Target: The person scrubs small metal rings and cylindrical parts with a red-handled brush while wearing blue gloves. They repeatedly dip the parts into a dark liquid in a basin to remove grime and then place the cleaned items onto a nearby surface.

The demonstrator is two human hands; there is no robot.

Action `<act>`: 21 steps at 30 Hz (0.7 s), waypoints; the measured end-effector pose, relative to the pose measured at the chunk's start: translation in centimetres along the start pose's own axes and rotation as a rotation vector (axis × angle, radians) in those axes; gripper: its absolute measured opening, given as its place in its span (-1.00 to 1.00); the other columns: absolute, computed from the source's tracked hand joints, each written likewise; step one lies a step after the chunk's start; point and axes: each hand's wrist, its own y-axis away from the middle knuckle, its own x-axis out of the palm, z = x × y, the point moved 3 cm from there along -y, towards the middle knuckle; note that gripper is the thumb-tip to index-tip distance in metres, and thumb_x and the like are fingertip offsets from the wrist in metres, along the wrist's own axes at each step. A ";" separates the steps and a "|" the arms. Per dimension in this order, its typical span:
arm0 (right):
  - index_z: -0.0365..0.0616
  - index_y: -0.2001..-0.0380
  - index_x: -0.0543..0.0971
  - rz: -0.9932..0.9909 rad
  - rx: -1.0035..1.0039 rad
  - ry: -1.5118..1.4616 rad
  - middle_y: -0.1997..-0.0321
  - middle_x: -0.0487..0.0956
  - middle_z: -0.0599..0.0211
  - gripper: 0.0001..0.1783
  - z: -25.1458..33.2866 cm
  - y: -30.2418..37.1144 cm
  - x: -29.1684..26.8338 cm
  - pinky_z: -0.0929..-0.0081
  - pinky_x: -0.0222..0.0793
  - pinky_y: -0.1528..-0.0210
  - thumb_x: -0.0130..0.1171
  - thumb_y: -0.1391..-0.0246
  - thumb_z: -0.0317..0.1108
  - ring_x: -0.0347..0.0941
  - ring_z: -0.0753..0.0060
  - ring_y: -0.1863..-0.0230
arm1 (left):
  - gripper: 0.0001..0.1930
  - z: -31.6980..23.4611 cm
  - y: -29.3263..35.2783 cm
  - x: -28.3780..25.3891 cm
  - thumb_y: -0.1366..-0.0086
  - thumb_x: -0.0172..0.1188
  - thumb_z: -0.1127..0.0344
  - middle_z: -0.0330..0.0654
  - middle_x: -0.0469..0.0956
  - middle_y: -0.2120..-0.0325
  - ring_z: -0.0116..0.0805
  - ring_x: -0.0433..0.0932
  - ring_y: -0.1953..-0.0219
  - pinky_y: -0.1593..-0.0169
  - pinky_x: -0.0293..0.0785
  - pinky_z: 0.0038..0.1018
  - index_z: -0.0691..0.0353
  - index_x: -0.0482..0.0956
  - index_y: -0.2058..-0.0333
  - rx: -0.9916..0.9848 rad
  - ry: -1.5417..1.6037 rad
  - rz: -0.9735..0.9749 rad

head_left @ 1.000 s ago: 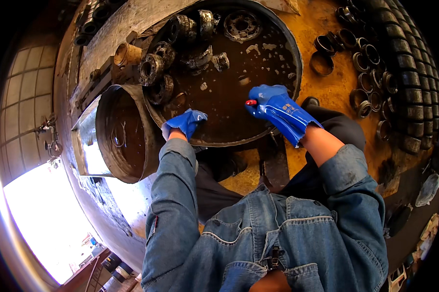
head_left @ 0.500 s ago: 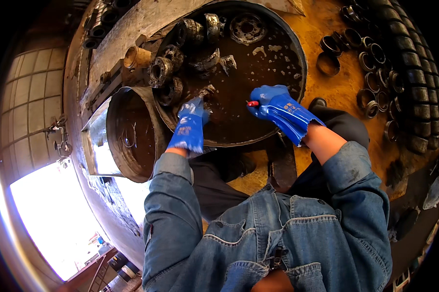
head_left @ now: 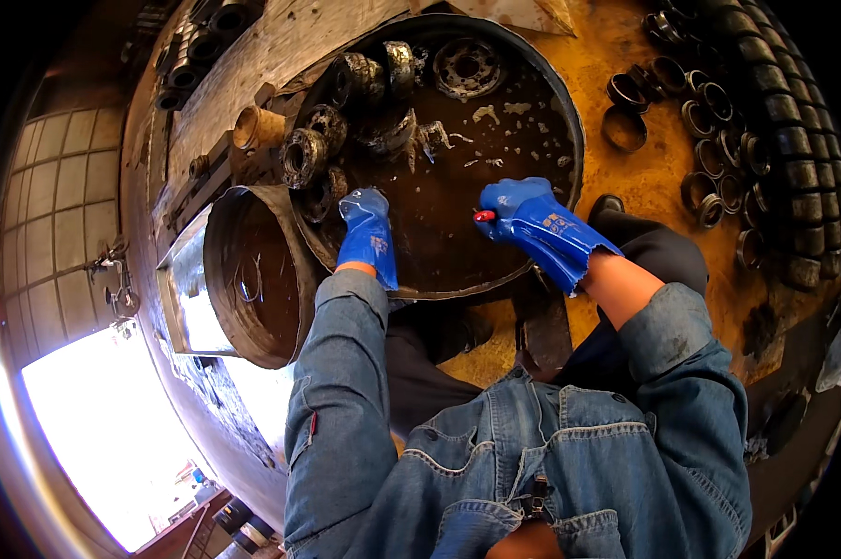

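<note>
Grip of the right hand [head_left: 521, 205] is closed around a small red piece [head_left: 485, 216], showing at its left side; the left hand [head_left: 365, 214] looks curled, contents not visible. Both are over the near half of the large round tub [head_left: 577, 140]. Keep both clear of the grimy ring-shaped parts [head_left: 304, 158] at far left. Hold the red piece firmly, apart from the left hand.

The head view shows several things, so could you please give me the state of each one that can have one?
Left hand, gloved, curled; contents hidden
Right hand, gloved, closed around a red-ended object
Round tub, open, holding dark liquid
Perforated disc, lying face up
Metal drum, open-mouthed
Floor rings, loose, scattered
Black rings, packed in rows
</note>
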 end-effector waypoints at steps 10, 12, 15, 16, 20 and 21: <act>0.11 0.41 0.73 -0.133 -0.057 -0.015 0.27 0.73 0.23 -0.74 -0.9 0.1 0.7 0.12 0.55 0.08 0.19 -0.09 -0.03 0.68 0.01 0.20 | -0.60 0.7 4.2 -4.6 -0.20 0.39 0.14 -0.14 0.69 -0.03 -0.05 0.67 -0.09 -0.02 0.60 0.02 -0.06 0.70 -0.05 0.036 0.082 0.134; 0.14 0.24 0.74 -0.075 -0.019 -0.001 0.15 0.74 0.29 -0.71 -0.6 0.3 0.4 0.12 0.54 0.00 0.19 -0.13 0.00 0.68 0.10 0.08 | -0.54 1.0 4.8 -4.6 -0.15 0.44 0.14 -0.14 0.68 -0.04 -0.05 0.66 -0.10 -0.05 0.60 -0.01 -0.06 0.68 -0.07 -0.008 0.078 0.162; 0.16 0.17 0.76 -0.042 -0.018 0.010 0.10 0.74 0.33 -0.68 -0.2 0.4 0.3 0.12 0.53 -0.04 0.20 -0.15 0.01 0.69 0.14 0.03 | -0.56 1.1 6.3 -3.7 -0.17 0.38 0.17 -0.11 0.68 -0.04 -0.05 0.65 -0.11 -0.08 0.61 -0.13 -0.01 0.68 -0.06 0.062 0.015 0.161; 0.16 0.17 0.76 -0.039 -0.007 0.011 0.10 0.74 0.33 -0.69 -0.7 0.3 0.4 0.12 0.52 -0.04 0.20 -0.15 0.00 0.69 0.14 0.03 | -0.59 0.2 7.7 -4.3 -0.20 0.33 0.20 -0.08 0.67 -0.04 -0.03 0.64 -0.10 -0.09 0.60 -0.18 0.04 0.67 -0.06 0.190 -0.002 0.125; 0.18 0.17 0.76 -0.045 0.024 0.014 0.10 0.75 0.34 -0.70 -1.4 0.3 0.6 0.13 0.52 -0.04 0.21 -0.14 -0.01 0.69 0.16 0.03 | -0.68 -1.0 7.7 -4.8 -0.26 0.19 0.31 0.05 0.68 0.05 -0.03 0.66 -0.01 -0.04 0.59 -0.31 0.17 0.67 0.03 0.393 0.070 0.082; 0.19 0.17 0.76 -0.047 0.007 0.013 0.11 0.75 0.34 -0.70 -0.6 0.2 0.6 0.14 0.52 -0.04 0.21 -0.14 -0.01 0.69 0.16 0.03 | -0.70 1.1 6.2 -0.4 -0.26 0.18 0.31 0.03 0.68 0.08 -0.03 0.66 0.01 -0.04 0.59 -0.30 0.14 0.68 0.05 0.339 0.202 0.075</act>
